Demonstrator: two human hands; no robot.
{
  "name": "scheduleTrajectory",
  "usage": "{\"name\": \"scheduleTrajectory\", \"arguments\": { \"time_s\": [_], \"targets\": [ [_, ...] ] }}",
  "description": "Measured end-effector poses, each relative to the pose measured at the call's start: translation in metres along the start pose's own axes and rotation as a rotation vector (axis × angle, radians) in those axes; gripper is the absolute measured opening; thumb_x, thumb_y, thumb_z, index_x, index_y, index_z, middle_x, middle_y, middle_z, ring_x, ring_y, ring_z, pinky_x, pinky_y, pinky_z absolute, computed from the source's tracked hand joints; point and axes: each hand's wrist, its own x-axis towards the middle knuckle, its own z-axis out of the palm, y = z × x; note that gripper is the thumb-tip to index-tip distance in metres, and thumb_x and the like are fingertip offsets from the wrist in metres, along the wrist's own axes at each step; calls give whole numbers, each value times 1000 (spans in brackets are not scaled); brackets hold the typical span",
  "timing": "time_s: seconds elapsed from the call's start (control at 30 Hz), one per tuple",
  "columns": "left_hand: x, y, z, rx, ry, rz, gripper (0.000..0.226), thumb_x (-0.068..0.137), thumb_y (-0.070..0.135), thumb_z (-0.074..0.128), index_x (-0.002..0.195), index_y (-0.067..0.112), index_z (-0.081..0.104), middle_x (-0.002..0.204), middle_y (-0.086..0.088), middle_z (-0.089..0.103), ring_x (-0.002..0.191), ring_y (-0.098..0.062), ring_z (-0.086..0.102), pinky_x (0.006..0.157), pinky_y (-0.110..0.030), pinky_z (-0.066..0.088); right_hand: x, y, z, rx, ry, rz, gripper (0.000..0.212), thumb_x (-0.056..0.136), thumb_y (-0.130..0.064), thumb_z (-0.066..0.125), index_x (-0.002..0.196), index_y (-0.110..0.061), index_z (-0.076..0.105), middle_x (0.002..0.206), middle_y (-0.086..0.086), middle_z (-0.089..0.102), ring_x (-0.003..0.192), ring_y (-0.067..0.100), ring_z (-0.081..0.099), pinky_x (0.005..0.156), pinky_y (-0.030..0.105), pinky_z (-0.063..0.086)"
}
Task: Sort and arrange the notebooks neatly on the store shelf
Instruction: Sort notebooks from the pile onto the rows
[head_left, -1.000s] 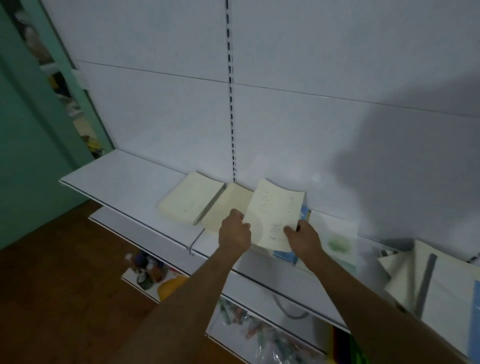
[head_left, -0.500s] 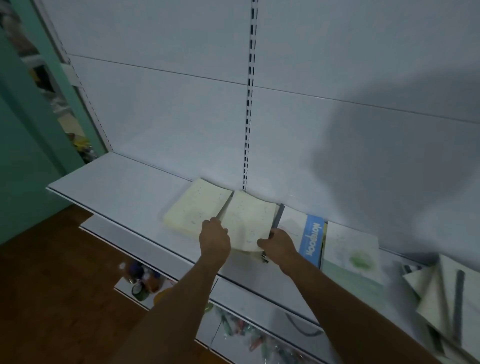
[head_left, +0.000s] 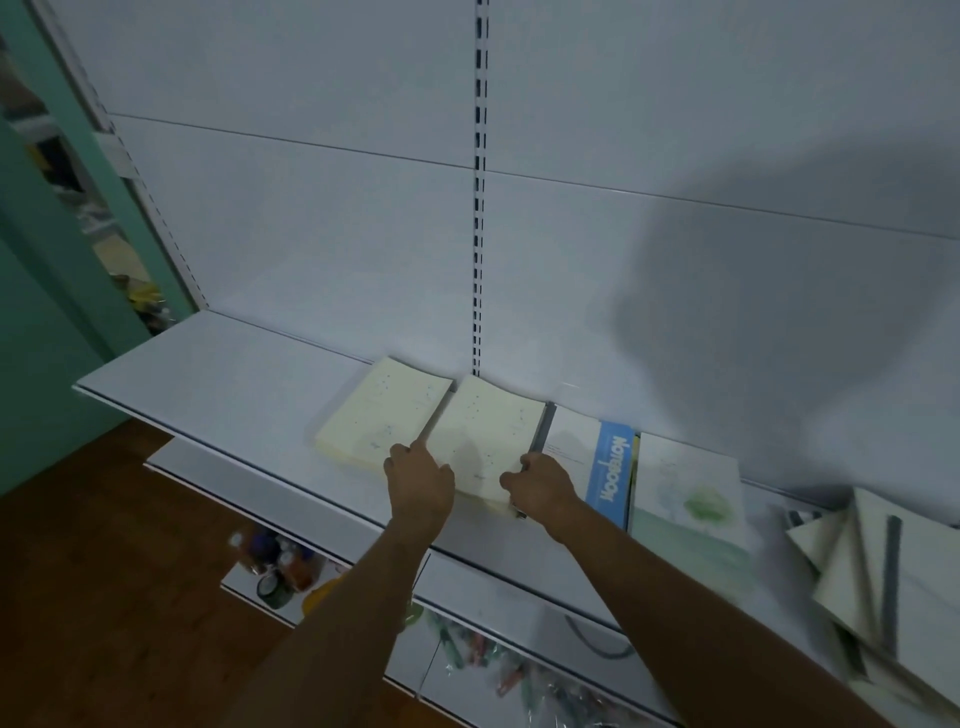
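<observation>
Cream notebook (head_left: 485, 436) now flat, squared.

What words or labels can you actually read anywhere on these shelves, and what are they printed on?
"Notebook": white letters running sideways along the blue band of a white notebook, just right of the right hand.
The cream notebook held by both hands and the cream notebook left of it: small dark marks only, too faint to read.
The green-patterned notebook: no legible text.
</observation>
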Motion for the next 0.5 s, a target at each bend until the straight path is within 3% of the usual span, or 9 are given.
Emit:
{"name": "scheduleTrajectory", "arguments": {
  "time_s": [0.07,0.17,0.3,0.5],
  "targets": [
    [-5,1,-1,-51,-24,-3,51,94,28,49,136,3,39,129,-13,48,122,-24,43,106,-30,30,-9,0,-4,20,-8,-9,60,86,-25,60,140,-7,42,137,9,50,119,24,54,102,33,44],
    [-18,6,-3,-55,0,13,50,91,27,51,135,5,41,131,-13,46,125,-25,38,105,-35,33,-18,8,-16,64,5,-41,45,86,-21,59,129,-8,53,124,11,61,106,25,62,94,34,50],
    [-45,32,-8,-61,14,-12,39,90,29,53,124,12,49,127,-11,44,121,-24,40,89,-36,47,-34,28,-45,89,63,-51,26,86,-23,60,110,-14,63,110,7,66,97,25,66,82,35,53],
    [-91,115,5,-140,-84,118,28,91,28,53,113,11,54,117,-10,50,103,-24,56,81,-35,50,-68,74,-126,64,198,-66,14,89,-19,56,99,-14,66,99,6,66,93,24,66,84,31,51]
  ]
}}
